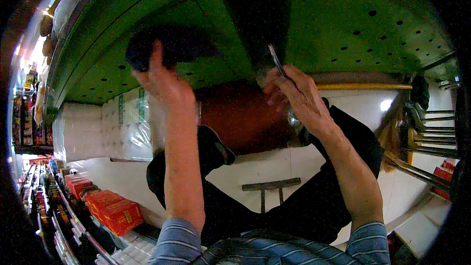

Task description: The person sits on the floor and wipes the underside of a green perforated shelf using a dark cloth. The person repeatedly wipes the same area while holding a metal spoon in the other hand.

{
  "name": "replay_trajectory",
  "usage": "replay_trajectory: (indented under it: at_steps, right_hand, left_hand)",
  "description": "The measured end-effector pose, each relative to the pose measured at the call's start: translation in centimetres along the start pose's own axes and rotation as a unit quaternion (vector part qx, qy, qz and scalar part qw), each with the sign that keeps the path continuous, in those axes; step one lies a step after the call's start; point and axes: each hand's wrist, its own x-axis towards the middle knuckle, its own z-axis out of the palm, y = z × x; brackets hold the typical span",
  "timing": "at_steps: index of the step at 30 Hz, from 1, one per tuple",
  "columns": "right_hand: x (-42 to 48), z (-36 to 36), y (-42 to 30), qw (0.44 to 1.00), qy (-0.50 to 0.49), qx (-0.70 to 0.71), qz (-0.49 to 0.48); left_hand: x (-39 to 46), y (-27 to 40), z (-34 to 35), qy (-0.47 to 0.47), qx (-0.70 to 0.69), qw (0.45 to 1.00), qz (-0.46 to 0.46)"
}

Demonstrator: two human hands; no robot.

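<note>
My right hand (298, 94) grips a slim, shiny rod-like tool (276, 59), whose tip points up and slightly left. It is too dim to tell which tool it is. My left hand (165, 81) is raised and blurred, with its thumb up in front of a black shape (173, 46). Whether that shape is a held thing or a shadow cannot be told. Both hands are in front of a green panel (323, 18) with rows of dark round holes. A dark tapering patch (257, 11) crosses the panel above the tool.
A dark red-brown surface (243, 117) lies between my feet. Plastic-wrapped white packs (127, 132) stand left. Red boxes (114, 211) and stocked shelving run along the lower left. Behind my legs is a small bar-like frame (271, 184). Metal-legged furniture (436, 140) stands right.
</note>
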Motion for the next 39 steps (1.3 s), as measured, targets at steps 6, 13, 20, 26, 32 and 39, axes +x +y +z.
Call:
replay_trajectory:
  at_steps: [6, 13, 20, 26, 32, 39]
  right_hand:
    - [0.1, 0.2, 0.6, 1.000, -0.014, 0.013, 0.003]
    - [-0.1, 1.3, 0.7, 0.998, -0.034, 0.023, 0.048]
    - [-0.1, 1.9, 0.5, 0.998, -0.035, -0.015, 0.055]
    - [0.2, 1.9, 1.2, 0.997, -0.042, -0.038, 0.043]
    - [0.1, 2.6, 1.1, 0.999, -0.049, -0.005, 0.023]
    - [0.1, 1.8, 2.5, 0.996, -0.072, -0.035, 0.033]
  left_hand:
    - [3.8, -6.0, -9.7, -0.010, 0.614, 0.757, 0.223]
    - [1.3, -20.6, -24.7, 0.004, 0.619, 0.762, -0.189]
    - [3.9, -26.3, -32.0, -0.247, 0.805, 0.506, -0.189]
    - [5.7, -21.8, -25.8, -0.023, 0.609, 0.778, -0.154]
    - [6.4, -6.4, -12.8, 0.178, 0.130, 0.961, -0.169]
    - [7.6, 2.6, -6.4, 0.068, 0.037, 0.997, -0.025]
